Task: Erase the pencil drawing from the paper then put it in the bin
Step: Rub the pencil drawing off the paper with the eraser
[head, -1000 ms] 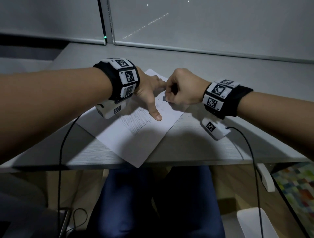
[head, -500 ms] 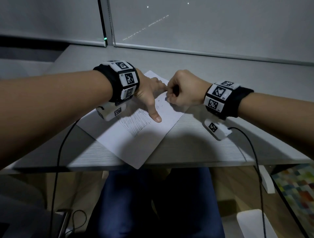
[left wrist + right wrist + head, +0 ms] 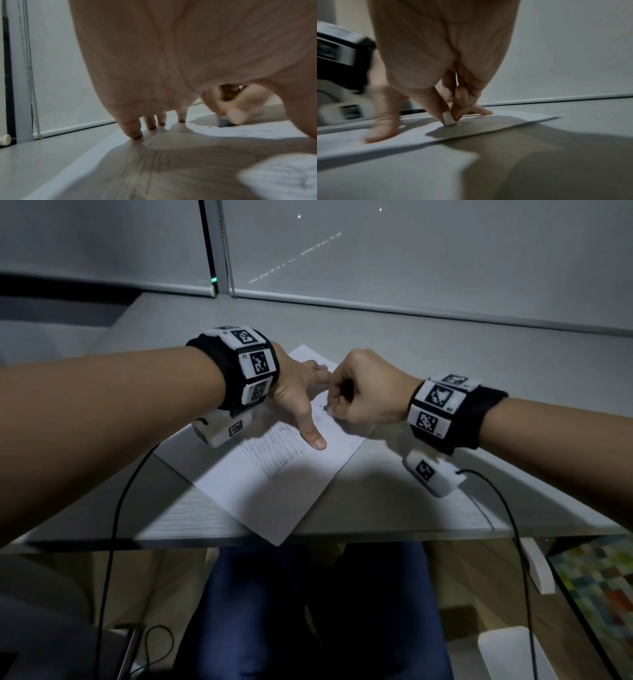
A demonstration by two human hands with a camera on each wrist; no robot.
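Note:
A white sheet of paper (image 3: 270, 491) lies askew on the grey desk (image 3: 394, 501), one corner hanging past the front edge. Pencil hatching (image 3: 274, 453) shows on it near my left thumb. My left hand (image 3: 301, 395) is spread on the sheet, thumb and fingertips (image 3: 135, 134) pressing it down. My right hand (image 3: 356, 392) is curled into a fist beside it and pinches a small white eraser (image 3: 448, 119), whose tip touches the paper (image 3: 402, 136). In the left wrist view the eraser (image 3: 223, 122) looks bluish under blurred fingers.
Roller blinds (image 3: 411, 251) cover the window behind the desk, with a bead chain (image 3: 29, 67) at the left. A white bin-like object (image 3: 510, 652) stands on the floor at lower right. Black cables (image 3: 113, 525) hang from both wrist units. My blue-clad legs (image 3: 260, 611) are under the desk.
My right hand has shifted slightly over the same spot on the paper, blurred in the wrist views. The left hand and the sheet have stayed put.

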